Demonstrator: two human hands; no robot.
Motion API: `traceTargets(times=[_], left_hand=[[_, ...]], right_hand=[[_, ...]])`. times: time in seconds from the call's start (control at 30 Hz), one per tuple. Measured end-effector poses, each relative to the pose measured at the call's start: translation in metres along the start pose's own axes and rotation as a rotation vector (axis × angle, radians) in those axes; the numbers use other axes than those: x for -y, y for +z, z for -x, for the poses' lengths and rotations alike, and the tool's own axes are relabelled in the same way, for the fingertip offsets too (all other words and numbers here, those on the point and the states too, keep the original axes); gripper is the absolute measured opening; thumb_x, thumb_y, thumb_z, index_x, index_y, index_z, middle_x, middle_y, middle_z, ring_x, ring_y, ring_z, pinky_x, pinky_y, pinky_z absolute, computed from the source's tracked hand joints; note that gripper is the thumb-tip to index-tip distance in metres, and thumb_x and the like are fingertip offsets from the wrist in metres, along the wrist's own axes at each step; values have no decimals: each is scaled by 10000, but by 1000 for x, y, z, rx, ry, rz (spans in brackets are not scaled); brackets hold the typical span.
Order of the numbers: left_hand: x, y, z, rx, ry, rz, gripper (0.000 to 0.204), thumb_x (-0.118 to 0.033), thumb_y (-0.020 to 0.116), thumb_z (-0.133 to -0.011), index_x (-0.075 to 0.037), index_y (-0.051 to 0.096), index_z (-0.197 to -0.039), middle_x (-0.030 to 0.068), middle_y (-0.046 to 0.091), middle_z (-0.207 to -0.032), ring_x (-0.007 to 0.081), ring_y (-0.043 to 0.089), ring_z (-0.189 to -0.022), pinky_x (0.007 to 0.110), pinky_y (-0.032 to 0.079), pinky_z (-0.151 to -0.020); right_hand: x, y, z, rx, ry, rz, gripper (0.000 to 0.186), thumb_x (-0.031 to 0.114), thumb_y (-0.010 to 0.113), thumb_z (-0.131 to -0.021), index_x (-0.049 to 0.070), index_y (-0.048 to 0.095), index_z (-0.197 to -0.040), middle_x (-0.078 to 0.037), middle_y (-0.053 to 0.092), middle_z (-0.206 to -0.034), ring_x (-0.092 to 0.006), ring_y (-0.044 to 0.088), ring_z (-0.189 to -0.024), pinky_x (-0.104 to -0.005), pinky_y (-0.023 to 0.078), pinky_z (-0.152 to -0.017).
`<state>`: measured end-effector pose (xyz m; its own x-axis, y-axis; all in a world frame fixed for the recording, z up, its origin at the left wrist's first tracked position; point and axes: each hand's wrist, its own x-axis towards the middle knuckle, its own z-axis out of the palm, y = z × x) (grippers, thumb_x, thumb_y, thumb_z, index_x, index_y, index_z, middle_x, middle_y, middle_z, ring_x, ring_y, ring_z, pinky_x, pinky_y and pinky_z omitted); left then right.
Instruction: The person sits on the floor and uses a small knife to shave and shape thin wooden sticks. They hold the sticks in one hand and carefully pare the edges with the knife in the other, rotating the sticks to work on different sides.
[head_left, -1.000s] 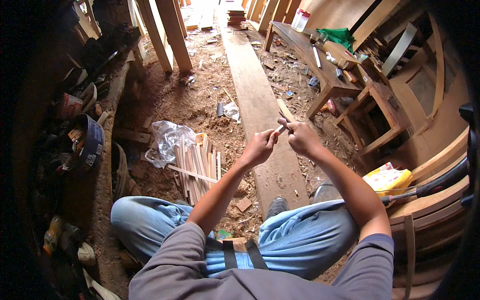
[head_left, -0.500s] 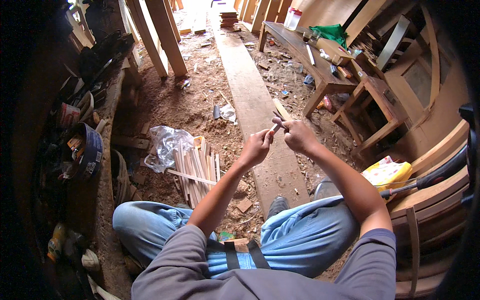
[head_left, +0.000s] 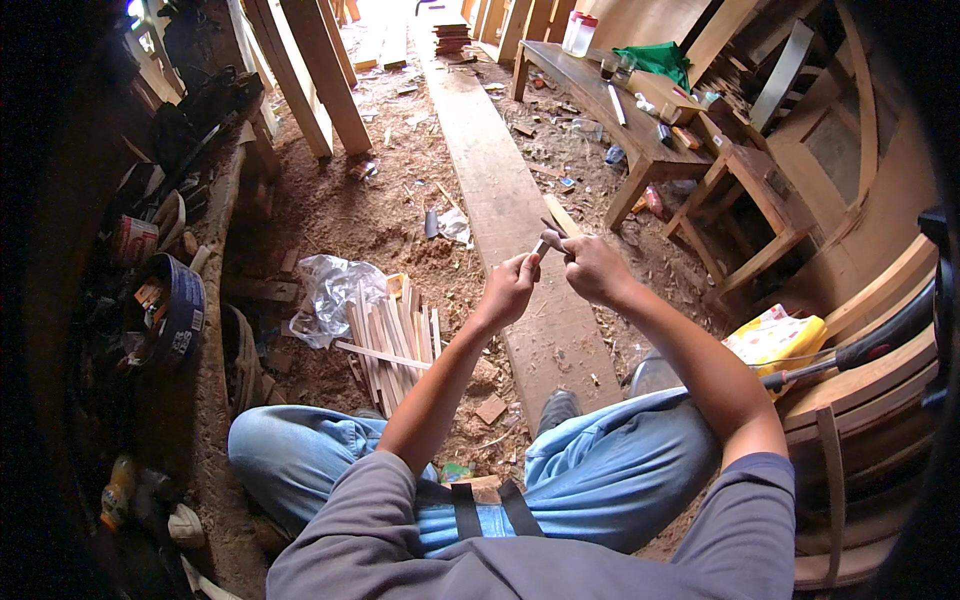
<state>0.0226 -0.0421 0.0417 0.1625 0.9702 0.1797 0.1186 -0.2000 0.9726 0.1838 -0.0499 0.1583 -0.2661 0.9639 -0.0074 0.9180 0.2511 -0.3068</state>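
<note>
Both hands meet in front of me, above the long plank [head_left: 500, 210]. My left hand [head_left: 512, 290] is closed round a short, thin pale wooden stick [head_left: 541, 246], whose end pokes out past the thumb. Close beside it, my right hand [head_left: 597, 270] grips a dark, narrow blade-like tool [head_left: 552, 228]; its tip points up and left, near the stick's end. The fingers hide most of both pieces, so the tool's exact kind does not show.
A bundle of thin wooden strips [head_left: 390, 335] lies beside a clear plastic bag [head_left: 335, 290] on the shaving-covered floor. To the left runs a cluttered bench [head_left: 215, 400] with a blue tub [head_left: 180, 305]. A wooden table [head_left: 590, 95] stands far right; a yellow package [head_left: 785, 340] sits near my right elbow.
Both hands stay together at nearly the same place, with a small shift between the stick and the tool. The whole view has moved slightly.
</note>
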Motion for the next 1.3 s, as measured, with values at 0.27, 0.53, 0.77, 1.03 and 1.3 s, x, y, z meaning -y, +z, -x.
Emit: traceTargets(times=[0.27,0.53,0.77,1.03,1.3], left_hand=[[7,2,-6,123,-95,364,395,-414,471,-1059,-89,556,-852,-72,423,-637,38,341,-499,231,273,-437],[-27,-20,1,228,-231,561,361,-454,467,-1050,-156,519,-855,-92,373,-602,41,320,-441,228,247,-387],[-32,-29,1,351,-272,588,341,-482,477,-1039,-172,524,-904,-102,371,-634,33,299,-459,223,215,-398],[-41,-32,5,337,-261,540,368,-500,457,-1041,-173,525,-888,-94,361,-627,41,295,-472,236,210,-418],[-35,-15,0,187,-156,503,394,-389,421,-1079,-134,494,-788,-88,346,-595,34,273,-470,233,209,-417]], right_hand=[[4,-3,1,-37,-2,-18,343,98,494,-751,33,703,-1014,-246,687,-991,-421,665,-951,-516,526,-844],[4,-7,-3,-143,-118,-50,321,98,504,-732,44,705,-977,-259,679,-925,-445,663,-867,-532,523,-762],[9,-16,0,-159,-173,-148,208,61,515,-782,-48,639,-909,-274,640,-887,-460,618,-833,-515,475,-743],[10,-22,0,-127,-181,-125,188,68,517,-782,-13,643,-896,-251,637,-882,-441,625,-855,-511,479,-744],[15,-23,5,-154,-173,-76,187,68,515,-785,-6,645,-896,-233,641,-879,-430,628,-859,-513,479,-740]])
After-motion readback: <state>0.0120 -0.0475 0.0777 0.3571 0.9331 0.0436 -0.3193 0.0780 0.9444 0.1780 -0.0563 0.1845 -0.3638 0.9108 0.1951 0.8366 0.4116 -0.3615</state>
